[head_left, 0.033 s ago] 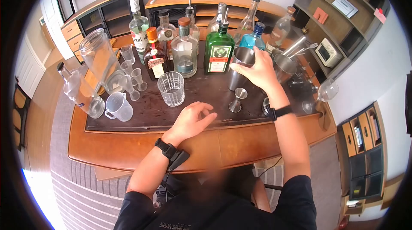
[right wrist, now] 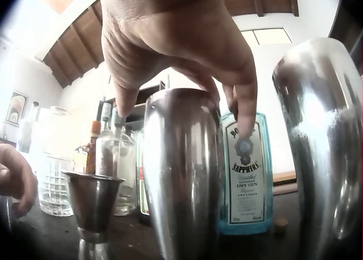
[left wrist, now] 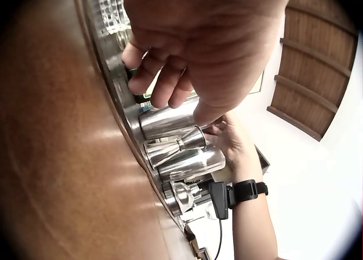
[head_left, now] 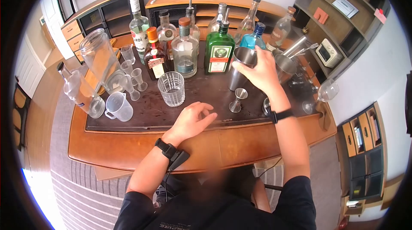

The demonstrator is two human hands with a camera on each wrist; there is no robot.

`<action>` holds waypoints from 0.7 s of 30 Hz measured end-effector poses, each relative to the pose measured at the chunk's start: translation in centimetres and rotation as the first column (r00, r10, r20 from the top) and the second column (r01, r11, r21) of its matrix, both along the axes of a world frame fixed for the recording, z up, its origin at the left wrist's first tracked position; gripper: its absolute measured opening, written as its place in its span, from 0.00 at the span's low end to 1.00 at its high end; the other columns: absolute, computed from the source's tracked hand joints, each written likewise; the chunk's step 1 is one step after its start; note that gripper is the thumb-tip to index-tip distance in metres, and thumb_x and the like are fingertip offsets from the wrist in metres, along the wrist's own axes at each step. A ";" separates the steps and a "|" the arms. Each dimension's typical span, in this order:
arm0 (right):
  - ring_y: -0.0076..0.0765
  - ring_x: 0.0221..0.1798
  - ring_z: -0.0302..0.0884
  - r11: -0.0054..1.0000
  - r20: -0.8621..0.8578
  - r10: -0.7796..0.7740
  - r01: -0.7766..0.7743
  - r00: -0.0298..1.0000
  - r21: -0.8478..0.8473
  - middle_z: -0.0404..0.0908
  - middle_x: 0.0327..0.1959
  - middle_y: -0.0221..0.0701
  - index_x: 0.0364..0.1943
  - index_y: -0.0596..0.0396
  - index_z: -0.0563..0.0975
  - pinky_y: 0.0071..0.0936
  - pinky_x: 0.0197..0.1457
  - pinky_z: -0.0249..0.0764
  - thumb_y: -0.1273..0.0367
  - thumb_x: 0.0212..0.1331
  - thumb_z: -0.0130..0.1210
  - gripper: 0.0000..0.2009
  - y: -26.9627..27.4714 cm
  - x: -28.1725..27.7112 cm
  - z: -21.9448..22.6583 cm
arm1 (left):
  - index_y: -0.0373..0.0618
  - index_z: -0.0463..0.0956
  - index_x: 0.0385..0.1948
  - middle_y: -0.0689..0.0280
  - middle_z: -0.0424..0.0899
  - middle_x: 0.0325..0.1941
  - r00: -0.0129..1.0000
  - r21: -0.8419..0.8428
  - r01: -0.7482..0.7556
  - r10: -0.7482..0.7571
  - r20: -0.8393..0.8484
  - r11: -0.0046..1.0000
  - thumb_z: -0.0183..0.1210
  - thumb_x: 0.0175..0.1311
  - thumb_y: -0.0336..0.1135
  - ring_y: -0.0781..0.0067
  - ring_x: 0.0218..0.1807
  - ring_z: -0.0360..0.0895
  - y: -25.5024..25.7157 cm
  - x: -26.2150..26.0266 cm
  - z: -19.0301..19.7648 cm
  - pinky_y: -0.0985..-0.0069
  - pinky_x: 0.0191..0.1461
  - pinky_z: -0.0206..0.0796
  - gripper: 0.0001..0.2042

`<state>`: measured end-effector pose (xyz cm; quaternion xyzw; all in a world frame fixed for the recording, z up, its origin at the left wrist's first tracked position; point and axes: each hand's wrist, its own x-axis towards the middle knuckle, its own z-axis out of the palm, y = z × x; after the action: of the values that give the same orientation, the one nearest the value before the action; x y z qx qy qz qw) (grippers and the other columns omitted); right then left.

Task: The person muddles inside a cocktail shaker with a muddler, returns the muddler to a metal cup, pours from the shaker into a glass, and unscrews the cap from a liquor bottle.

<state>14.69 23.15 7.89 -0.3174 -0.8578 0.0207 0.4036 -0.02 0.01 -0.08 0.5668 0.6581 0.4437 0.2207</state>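
Dark bar mat (head_left: 206, 101); tall polished steel shaker tin (head_left: 240, 69).

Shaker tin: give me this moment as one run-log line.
right hand: grips shaker tin at rim | left hand: rests on bar mat, holds nothing | jigger: upright beside tin

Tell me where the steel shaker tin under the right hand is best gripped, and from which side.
Probably around its upper wall just below the open rim, from above and its right side. The shaker tin stands upright, tapering downward, with the green bottle close on its left and the jigger in front. The right hand already has fingertips spread over the rim.
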 end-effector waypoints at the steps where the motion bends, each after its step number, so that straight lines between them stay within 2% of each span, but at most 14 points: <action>1: 0.56 0.61 0.74 1.000 0.001 0.003 -0.003 1.000 -0.001 0.79 0.53 0.48 0.58 0.66 0.75 0.46 0.64 0.72 0.47 0.48 0.72 0.40 -1.1 0.5 0.5 | 0.38 0.82 0.47 0.63 0.83 0.34 1.000 0.005 0.000 0.000 0.004 1.000 0.67 0.65 0.40 0.73 0.29 0.76 0.0 0.0 -0.1 0.72 0.35 0.71 0.16; 2: 0.56 0.58 0.75 1.000 -0.048 -0.005 0.006 0.999 0.014 0.79 0.50 0.45 0.55 0.64 0.76 0.47 0.61 0.73 0.49 0.50 0.71 0.36 -2.4 1.0 1.1 | 0.38 0.82 0.48 0.66 0.82 0.34 1.000 0.010 -0.001 0.001 0.008 1.000 0.67 0.66 0.39 0.77 0.28 0.73 0.0 0.0 -0.2 0.75 0.33 0.70 0.16; 3: 0.55 0.54 0.75 1.000 -0.096 -0.013 0.016 0.995 0.027 0.80 0.47 0.43 0.52 0.61 0.78 0.48 0.57 0.73 0.50 0.53 0.70 0.31 -3.7 1.7 1.5 | 0.38 0.82 0.48 0.66 0.82 0.34 1.000 0.010 -0.005 0.005 0.011 1.000 0.67 0.66 0.39 0.77 0.28 0.73 0.0 0.0 -0.2 0.75 0.33 0.70 0.16; 4: 0.53 0.48 0.77 0.999 -0.057 -0.005 0.003 0.998 -0.038 0.79 0.41 0.40 0.47 0.59 0.78 0.48 0.50 0.73 0.53 0.56 0.69 0.24 -4.8 2.4 1.5 | 0.38 0.82 0.48 0.66 0.82 0.34 1.000 0.013 -0.001 0.001 0.009 1.000 0.67 0.66 0.39 0.77 0.28 0.73 0.0 0.1 -0.2 0.75 0.34 0.70 0.16; 5: 0.54 0.45 0.80 0.987 0.027 0.033 -0.028 0.999 -0.161 0.80 0.40 0.43 0.45 0.58 0.78 0.47 0.49 0.75 0.51 0.56 0.68 0.25 -5.7 3.0 1.1 | 0.38 0.82 0.48 0.65 0.82 0.34 1.000 0.015 0.003 -0.004 0.006 1.000 0.67 0.66 0.40 0.77 0.28 0.73 0.0 0.1 -0.2 0.75 0.34 0.70 0.16; 7: 0.55 0.44 0.82 0.957 0.233 0.045 0.025 0.971 -0.289 0.80 0.38 0.43 0.43 0.58 0.78 0.47 0.48 0.77 0.50 0.56 0.67 0.25 -6.7 3.7 -0.5 | 0.38 0.82 0.48 0.65 0.82 0.34 1.000 0.018 0.009 -0.009 -0.006 1.000 0.67 0.66 0.40 0.76 0.28 0.74 0.0 0.1 -0.1 0.75 0.34 0.70 0.16; 9: 0.56 0.46 0.83 0.957 0.329 0.077 0.023 0.941 -0.290 0.82 0.40 0.44 0.42 0.58 0.79 0.48 0.48 0.78 0.48 0.55 0.67 0.26 -6.9 3.7 -1.7 | 0.38 0.82 0.48 0.65 0.82 0.35 1.000 0.021 0.023 -0.023 -0.018 1.000 0.67 0.66 0.40 0.76 0.28 0.74 0.0 0.2 0.0 0.75 0.34 0.70 0.16; 11: 0.56 0.46 0.84 0.955 0.348 0.095 0.014 0.933 -0.296 0.84 0.41 0.46 0.41 0.57 0.79 0.48 0.48 0.78 0.50 0.55 0.68 0.24 -6.0 3.8 -3.2 | 0.38 0.82 0.47 0.65 0.82 0.35 1.000 0.034 0.016 -0.015 -0.026 0.999 0.67 0.65 0.40 0.76 0.28 0.74 -0.1 0.3 0.0 0.74 0.34 0.70 0.16; 13: 0.56 0.46 0.84 0.896 0.344 0.128 0.040 0.930 -0.443 0.85 0.41 0.47 0.41 0.56 0.79 0.48 0.48 0.78 0.53 0.56 0.66 0.21 -4.9 3.6 -3.0 | 0.39 0.82 0.47 0.65 0.82 0.35 1.000 0.023 0.009 -0.008 -0.023 1.000 0.67 0.65 0.39 0.76 0.28 0.74 -0.1 0.3 0.1 0.74 0.34 0.70 0.15; 15: 0.58 0.47 0.84 0.905 0.381 0.045 0.124 0.924 -0.407 0.86 0.39 0.48 0.44 0.57 0.79 0.50 0.51 0.78 0.58 0.57 0.65 0.18 -3.6 4.2 -2.3 | 0.39 0.82 0.47 0.65 0.82 0.35 1.000 0.010 -0.004 0.004 -0.019 1.000 0.67 0.65 0.39 0.76 0.28 0.74 -0.2 0.1 0.2 0.74 0.34 0.70 0.15; 17: 0.57 0.46 0.84 0.921 0.279 -0.047 0.149 0.959 -0.359 0.86 0.37 0.48 0.41 0.59 0.79 0.46 0.48 0.78 0.60 0.56 0.68 0.17 -1.4 4.6 -3.1 | 0.38 0.82 0.47 0.65 0.82 0.35 1.000 0.025 0.010 -0.010 -0.019 1.000 0.67 0.65 0.39 0.75 0.29 0.74 -0.2 0.1 0.1 0.74 0.34 0.71 0.15; 18: 0.60 0.49 0.83 0.917 0.294 -0.058 0.167 0.954 -0.361 0.86 0.41 0.50 0.45 0.61 0.78 0.51 0.53 0.78 0.60 0.57 0.66 0.20 -0.5 4.5 -3.1 | 0.38 0.82 0.47 0.65 0.82 0.35 1.000 0.025 0.013 -0.013 -0.018 1.000 0.67 0.65 0.39 0.75 0.29 0.74 -0.1 0.2 0.1 0.74 0.34 0.71 0.15; 21: 0.61 0.50 0.83 0.914 0.318 -0.110 0.222 0.941 -0.339 0.85 0.42 0.53 0.45 0.63 0.77 0.50 0.54 0.78 0.60 0.57 0.65 0.20 1.0 4.1 -3.5 | 0.38 0.82 0.47 0.65 0.82 0.35 0.999 0.012 0.028 -0.028 -0.015 1.000 0.67 0.65 0.40 0.75 0.29 0.74 0.0 0.3 0.0 0.74 0.34 0.71 0.16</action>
<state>18.80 24.13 4.36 -0.4597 -0.8582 0.1000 0.2054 0.31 -0.02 -0.09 0.5807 0.6489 0.4404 0.2183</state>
